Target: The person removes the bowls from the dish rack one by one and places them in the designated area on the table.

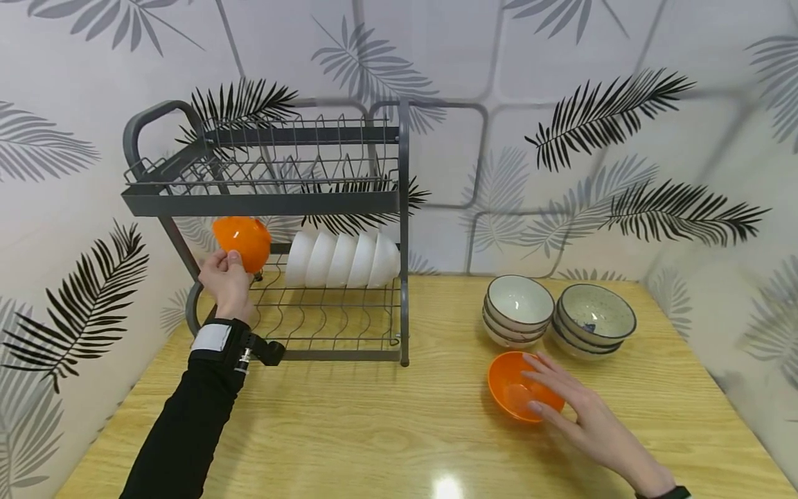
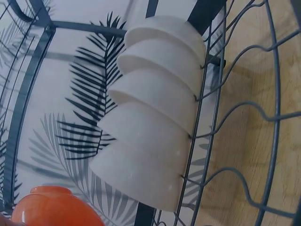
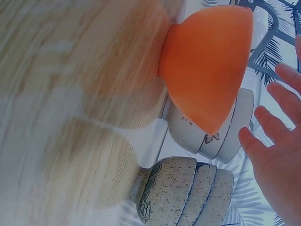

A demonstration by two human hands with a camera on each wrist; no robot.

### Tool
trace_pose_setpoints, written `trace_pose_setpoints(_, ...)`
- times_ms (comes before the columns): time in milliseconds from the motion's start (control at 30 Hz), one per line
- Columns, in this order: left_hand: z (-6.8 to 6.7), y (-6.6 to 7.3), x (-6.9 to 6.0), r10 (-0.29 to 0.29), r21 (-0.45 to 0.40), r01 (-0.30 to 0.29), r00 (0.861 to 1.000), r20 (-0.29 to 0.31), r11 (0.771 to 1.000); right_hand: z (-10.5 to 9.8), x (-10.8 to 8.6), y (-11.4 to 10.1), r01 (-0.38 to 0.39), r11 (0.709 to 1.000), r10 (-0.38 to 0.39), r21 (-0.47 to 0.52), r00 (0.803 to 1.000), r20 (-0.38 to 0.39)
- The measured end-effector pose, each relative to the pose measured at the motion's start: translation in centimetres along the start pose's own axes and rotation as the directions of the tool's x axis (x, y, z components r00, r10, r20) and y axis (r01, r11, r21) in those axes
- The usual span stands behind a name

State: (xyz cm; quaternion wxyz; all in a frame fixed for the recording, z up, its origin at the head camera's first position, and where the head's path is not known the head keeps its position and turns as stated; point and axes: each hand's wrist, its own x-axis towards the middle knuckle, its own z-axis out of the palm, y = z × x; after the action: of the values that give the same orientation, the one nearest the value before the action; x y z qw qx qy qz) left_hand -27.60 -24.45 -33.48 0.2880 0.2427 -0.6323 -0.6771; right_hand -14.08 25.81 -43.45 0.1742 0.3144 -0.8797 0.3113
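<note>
In the head view my left hand point(image 1: 226, 281) pinches an orange bowl point(image 1: 244, 242) tilted on its side, at the left of the rack's lower shelf. That bowl point(image 2: 56, 207) also shows at the bottom of the left wrist view. Several white bowls point(image 1: 341, 260) stand on edge in a row to its right. On the table at the right, my right hand point(image 1: 582, 412) hovers with spread fingers over a second orange bowl point(image 1: 514, 384), which sits upright. In the right wrist view the fingers appear apart from this bowl point(image 3: 207, 66).
The grey two-tier dish rack point(image 1: 262, 204) has a wire upper shelf above my left hand. Behind the upright orange bowl stand a stack of white dark-rimmed bowls point(image 1: 517, 305) and a stack of speckled bowls point(image 1: 595, 319). A patterned wall covering point(image 1: 449, 159) rises behind the wooden table point(image 1: 349, 430).
</note>
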Motion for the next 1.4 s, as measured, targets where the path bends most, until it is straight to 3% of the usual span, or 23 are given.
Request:
trace_pose_setpoints(300, -0.1, -0.2, -1.8, 0.072, -0.018, -0.071, 0.995, 0.069, 0.997, -0.5, 0.2, 0.1, -0.019, 0.999, 0.019, 0.029, 1.0, 0.004)
trace_pose_setpoints(467, 0.1, 0.0, -3.0, 0.132, -0.052, -0.127, 0.985, 0.109, 0.991, -0.7, 0.3, 0.1, -0.044, 0.998, 0.044, 0.052, 0.999, 0.018)
trace_pose_setpoints(567, 0.1, 0.1, -3.9, 0.169, -0.078, -0.16, 0.976, 0.139, 0.984, -0.8, 0.4, 0.1, -0.048, 0.997, 0.046, 0.064, 0.999, 0.019)
trace_pose_setpoints(733, 0.0, 0.1, -5.2, 0.22, -0.032, -0.218, 0.962, 0.163, 0.976, -0.9, 0.6, 0.3, -0.044, 0.996, 0.043, 0.075, 0.999, 0.013)
trace_pose_setpoints(933, -0.5, 0.1, -6.6, 0.263, -0.016, -0.266, 0.939, 0.223, 0.964, -1.4, 0.9, 0.7, -0.122, 0.989, 0.118, 0.089, 0.992, 0.049)
trace_pose_setpoints(1133, -0.7, 0.1, -7.9, 0.294, 0.013, -0.309, 0.917, 0.27, 0.951, -2.1, 1.2, 1.2, -0.192, 0.978, 0.187, 0.081, 0.98, 0.067)
trace_pose_setpoints(1400, -0.8, -0.1, -9.3, 0.299, 0.007, -0.318, 0.9, 0.318, 0.948, -2.4, 1.6, 2.4, -0.186, 0.972, 0.181, 0.145, 0.982, 0.05)
